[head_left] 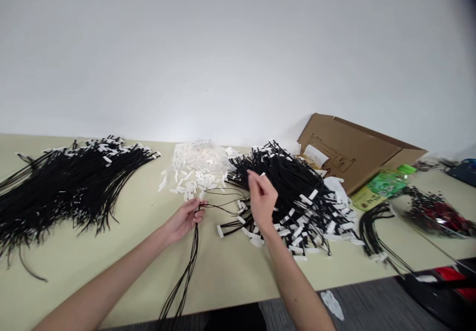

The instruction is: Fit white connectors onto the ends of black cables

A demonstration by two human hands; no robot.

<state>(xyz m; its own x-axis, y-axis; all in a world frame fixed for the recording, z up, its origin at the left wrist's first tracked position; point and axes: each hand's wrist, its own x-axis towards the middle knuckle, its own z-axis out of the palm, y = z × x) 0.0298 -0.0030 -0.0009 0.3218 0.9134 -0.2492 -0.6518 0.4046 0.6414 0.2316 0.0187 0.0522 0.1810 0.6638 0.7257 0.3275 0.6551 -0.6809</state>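
In the middle of the table my left hand [187,218] is closed around thin black cables [194,251], which hang down past the table's front edge. A white connector shows above its fingertips, and thin wires loop out to the right. My right hand [262,198] is raised over the left part of a large pile of black cables with white connectors [286,172]. Its fingers are curled together, and what they hold, if anything, is too small to name. Loose white connectors [190,183] lie just beyond my left hand, beside a clear plastic bag [203,156].
Another big heap of black cables [74,182] covers the left side. At the right stand a tilted cardboard box [345,147] and a green bottle lying down [385,188], near a bag of red and black parts [439,217]. A small cable bundle [372,232] lies close by.
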